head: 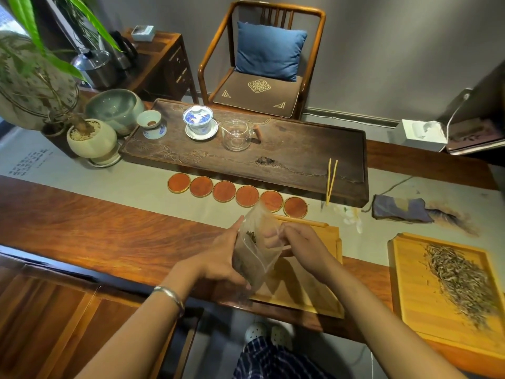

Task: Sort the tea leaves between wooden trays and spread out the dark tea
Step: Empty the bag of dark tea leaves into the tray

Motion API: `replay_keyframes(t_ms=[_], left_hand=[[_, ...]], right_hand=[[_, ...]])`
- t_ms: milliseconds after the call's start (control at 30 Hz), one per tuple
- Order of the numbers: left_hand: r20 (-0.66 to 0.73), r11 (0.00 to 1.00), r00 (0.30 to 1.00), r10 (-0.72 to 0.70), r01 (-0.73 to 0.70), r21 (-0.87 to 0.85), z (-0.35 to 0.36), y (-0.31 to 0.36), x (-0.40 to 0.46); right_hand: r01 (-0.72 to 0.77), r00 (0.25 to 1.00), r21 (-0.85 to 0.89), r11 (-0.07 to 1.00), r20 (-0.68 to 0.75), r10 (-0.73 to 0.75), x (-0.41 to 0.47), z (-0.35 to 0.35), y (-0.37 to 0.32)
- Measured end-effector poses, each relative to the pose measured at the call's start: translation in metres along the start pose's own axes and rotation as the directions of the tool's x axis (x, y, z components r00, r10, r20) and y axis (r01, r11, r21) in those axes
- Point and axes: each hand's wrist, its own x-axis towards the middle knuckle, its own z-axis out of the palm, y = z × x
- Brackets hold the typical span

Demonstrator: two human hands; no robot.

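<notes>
A clear plastic bag (255, 250) with dark tea leaves inside is held above a light wooden tray (306, 285) at the table's near edge. My left hand (222, 258) grips the bag's left side and bottom. My right hand (299, 246) pinches the bag's right edge. The tray's visible part under the bag holds no tea. A second light wooden tray (415, 291) at the right carries a long pile of pale, thin tea leaves (461, 277).
A dark wooden tea board (287, 157) stands behind with a blue-white lidded cup (198, 120), a glass pitcher (236, 134) and yellow tongs (331, 180). Several round orange coasters (236, 192) lie in a row. A folded grey cloth (399, 209), potted plant (90, 138) and chair (262, 64) surround.
</notes>
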Motion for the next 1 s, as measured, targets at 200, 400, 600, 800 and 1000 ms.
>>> replay_keyframes(t_ms=[200,400,600,800,1000], left_hand=[[-0.103,0.989,0.986,0.130,-0.137,-0.061,0.014,0.007,0.028],[-0.259,0.988,0.955,0.145,-0.155,-0.021,0.025,0.012,0.018],[-0.369,0.977,0.926,0.075,-0.142,-0.159,0.036,0.040,-0.002],[-0.426,0.954,0.905,0.010,-0.137,-0.268,0.044,0.077,-0.014],[-0.405,0.945,0.914,0.001,-0.133,-0.298,0.061,0.088,-0.013]], right_hand=[[0.006,0.998,0.012,1.000,-0.068,-0.005,-0.001,-0.011,0.000],[0.017,0.985,0.042,0.999,-0.173,-0.009,-0.006,-0.029,0.004],[0.031,0.995,0.230,0.973,-0.100,-0.008,-0.040,-0.041,0.035],[0.053,0.993,-0.165,0.985,0.114,-0.034,-0.072,-0.016,0.077],[0.019,0.999,-0.046,0.999,-0.025,-0.020,-0.071,-0.009,0.080]])
